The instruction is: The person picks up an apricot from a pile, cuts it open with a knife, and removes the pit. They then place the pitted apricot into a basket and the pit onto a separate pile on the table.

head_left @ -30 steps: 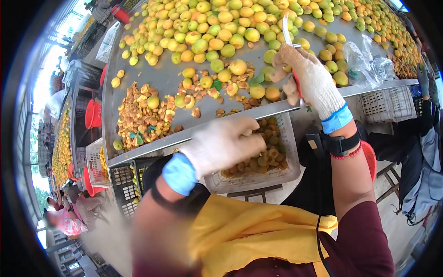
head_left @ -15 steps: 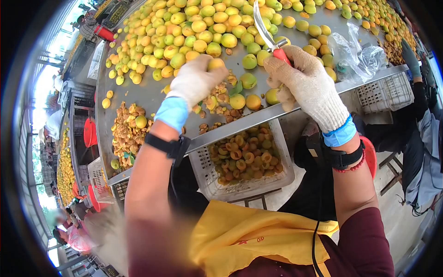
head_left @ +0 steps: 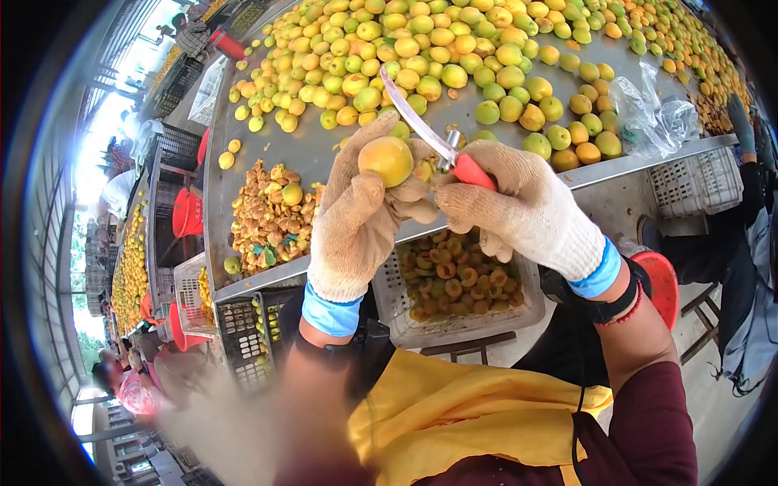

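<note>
Head view | My left hand clasps a yellow fruit over the table's near edge | close by, my right hand grips a knife by its red handle | safest, I judge: fruit firm, fingertips clear of the blade

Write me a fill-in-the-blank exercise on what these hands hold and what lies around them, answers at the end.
The left hand holds a fruit, and the knife is in the ____ hand.
The knife's handle is coloured ____.
The bands at the ends of both gloves are ____.
The crumpled bag on the table is made of clear ____.

Missing words: right; red; blue; plastic.
</note>
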Tool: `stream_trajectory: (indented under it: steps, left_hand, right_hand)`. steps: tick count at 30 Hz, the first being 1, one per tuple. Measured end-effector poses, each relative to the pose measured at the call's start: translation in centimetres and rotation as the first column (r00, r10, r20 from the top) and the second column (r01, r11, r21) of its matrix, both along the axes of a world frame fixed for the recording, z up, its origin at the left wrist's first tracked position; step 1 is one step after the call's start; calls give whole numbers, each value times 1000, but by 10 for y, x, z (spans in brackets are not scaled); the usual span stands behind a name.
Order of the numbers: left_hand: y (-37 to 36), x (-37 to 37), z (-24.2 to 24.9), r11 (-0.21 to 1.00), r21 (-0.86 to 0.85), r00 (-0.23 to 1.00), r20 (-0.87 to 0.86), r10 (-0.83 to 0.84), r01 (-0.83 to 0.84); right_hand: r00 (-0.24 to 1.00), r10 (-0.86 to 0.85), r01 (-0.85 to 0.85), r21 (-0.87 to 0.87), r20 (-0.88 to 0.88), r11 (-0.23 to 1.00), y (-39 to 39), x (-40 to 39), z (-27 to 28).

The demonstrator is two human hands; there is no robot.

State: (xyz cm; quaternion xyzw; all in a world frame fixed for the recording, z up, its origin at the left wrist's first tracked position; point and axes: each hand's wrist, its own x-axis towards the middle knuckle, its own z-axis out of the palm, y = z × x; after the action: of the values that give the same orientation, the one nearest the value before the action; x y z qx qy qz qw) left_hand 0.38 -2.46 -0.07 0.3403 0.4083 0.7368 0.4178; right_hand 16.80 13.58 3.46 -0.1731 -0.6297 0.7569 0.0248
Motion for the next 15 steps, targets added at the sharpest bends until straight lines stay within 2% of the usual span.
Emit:
stream_trajectory:
  steps: [3,4,5,7,9,11,15]
  left_hand:
    - [0,6,5,996,-31,995,41,90,-88]
    - [0,3,3,998,38,995,89,54,-58]
    - [1,0,0,994,110,991,133,16,-31]
    - [1,-8,-8,994,111,992,126,6,-20]
    - [1,-11,-13,994,105,992,126,-4,-9]
    - [2,-10,-8,999,32,998,-51,21,-19]
    - [5,-4,-7,993,51,987,-116,108,-102]
  right_hand:
    - [988,22,28,319,-151,947,3,-3,-12]
    - [989,23,25,322,-146,947,3,-2,-14]
    - [992,-23,56,277,-122,959,2,-1,-13]
    - [994,-68,87,232,-89,969,0,-4,-11]
    - [988,-148,149,33,-32,988,-1,-7,-10]
    - [992,-125,125,0,-7,992,1,-10,-10]
    - [999,-31,28,-85,-25,996,1,-15,-14]
